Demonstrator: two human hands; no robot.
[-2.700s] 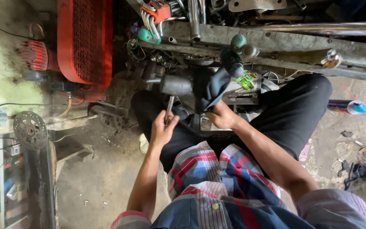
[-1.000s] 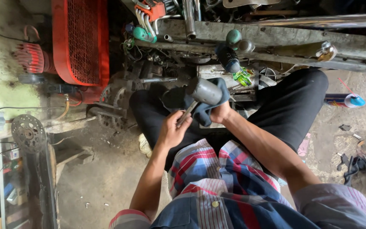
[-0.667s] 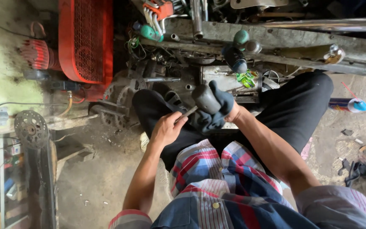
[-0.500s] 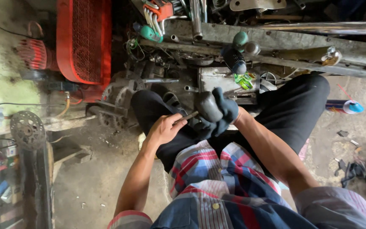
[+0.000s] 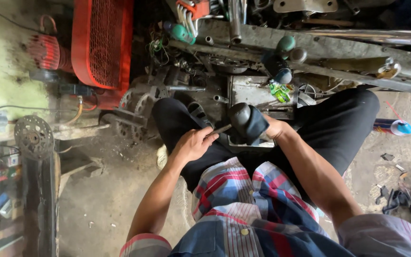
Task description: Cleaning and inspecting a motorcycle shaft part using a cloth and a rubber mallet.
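Note:
I sit with my knees apart in black trousers. My left hand (image 5: pixel 193 144) grips the thin metal handle of a mallet, whose dark grey rounded head (image 5: pixel 239 116) sticks up between my knees. My right hand (image 5: pixel 273 127) presses a dark blue cloth (image 5: pixel 254 124) around the right side of that head; most of its fingers are hidden under the cloth.
A red wire-mesh machine guard (image 5: pixel 102 44) stands at the upper left. A cluttered bench edge (image 5: pixel 319 47) with green-handled tools runs across the top. A toothed disc (image 5: pixel 34 137) lies at left, a spray can (image 5: pixel 392 126) at right, small tools at far right on the floor.
The mallet head has swung from left of the cloth to inside it. My right hand has wrapped the cloth around the head and shifted it over the surface; my left hand kept the handle.

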